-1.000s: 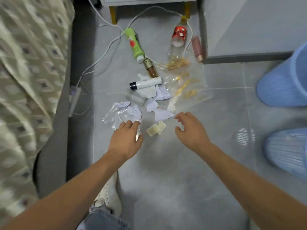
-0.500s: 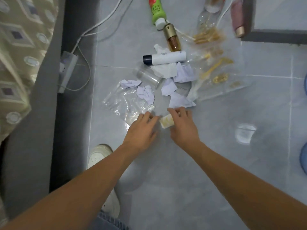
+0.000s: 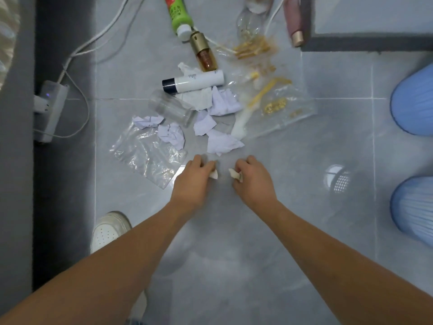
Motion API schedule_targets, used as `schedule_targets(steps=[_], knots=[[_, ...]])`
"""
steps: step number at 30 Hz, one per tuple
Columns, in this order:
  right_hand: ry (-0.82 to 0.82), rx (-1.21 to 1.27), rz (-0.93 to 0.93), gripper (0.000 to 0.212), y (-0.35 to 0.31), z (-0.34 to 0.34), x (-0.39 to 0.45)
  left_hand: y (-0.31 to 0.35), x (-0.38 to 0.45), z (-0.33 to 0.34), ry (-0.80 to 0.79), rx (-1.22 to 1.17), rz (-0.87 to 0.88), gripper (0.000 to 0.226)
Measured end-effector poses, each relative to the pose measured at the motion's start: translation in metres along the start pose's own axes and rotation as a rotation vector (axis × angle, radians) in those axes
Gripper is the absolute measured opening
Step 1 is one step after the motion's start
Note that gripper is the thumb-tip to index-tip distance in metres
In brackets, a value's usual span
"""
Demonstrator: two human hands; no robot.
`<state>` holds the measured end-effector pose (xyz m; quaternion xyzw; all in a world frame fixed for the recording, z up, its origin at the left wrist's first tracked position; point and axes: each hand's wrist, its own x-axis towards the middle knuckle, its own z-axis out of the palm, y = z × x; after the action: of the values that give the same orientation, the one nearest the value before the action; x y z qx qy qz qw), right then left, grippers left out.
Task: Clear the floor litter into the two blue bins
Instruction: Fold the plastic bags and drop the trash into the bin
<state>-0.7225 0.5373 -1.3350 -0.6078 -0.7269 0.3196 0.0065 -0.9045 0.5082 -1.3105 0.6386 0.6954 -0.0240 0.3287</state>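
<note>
A single head-worn view is given, aimed steeply down at the grey tiled floor [image 3: 269,231] from close above; both forearms enter from the near edge, blue bins at right.

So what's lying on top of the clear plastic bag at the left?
Two crumpled paper scraps rest on the upper edge of the clear plastic bag. The left hand overlaps its lower right corner, hiding that part. Grey floor tile shows through the film.

Glossy grey floor tiles [image 3: 269,231] under my arms; crinkled clear plastic bag [image 3: 150,153], crumpled matt paper scraps [image 3: 222,143], smooth white plastic tube [image 3: 194,81], ribbed plastic bins [image 3: 414,102].
</note>
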Motion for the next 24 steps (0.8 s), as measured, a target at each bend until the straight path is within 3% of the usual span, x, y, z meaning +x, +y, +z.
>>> schedule_targets(steps=[6, 13, 19, 24], knots=[[0.184, 0.172, 0.079, 0.023, 0.011, -0.087, -0.046, 0.077, -0.021, -0.047, 0.107, -0.045, 0.129, 0.016], [0.450, 0.307, 0.219, 0.020, 0.076, -0.254, -0.141, 0.276, -0.041, -0.092, 0.083, -0.092, 0.386, 0.021], [0.624, 0.275, 0.360, 0.019, 0.169, -0.361, -0.222, 0.459, -0.058, -0.075, 0.064, -0.160, 0.585, 0.017], [0.615, 0.259, 0.539, 0.019, 0.245, -0.389, -0.259, 0.543, -0.061, -0.030, -0.004, -0.172, 0.596, 0.020]])
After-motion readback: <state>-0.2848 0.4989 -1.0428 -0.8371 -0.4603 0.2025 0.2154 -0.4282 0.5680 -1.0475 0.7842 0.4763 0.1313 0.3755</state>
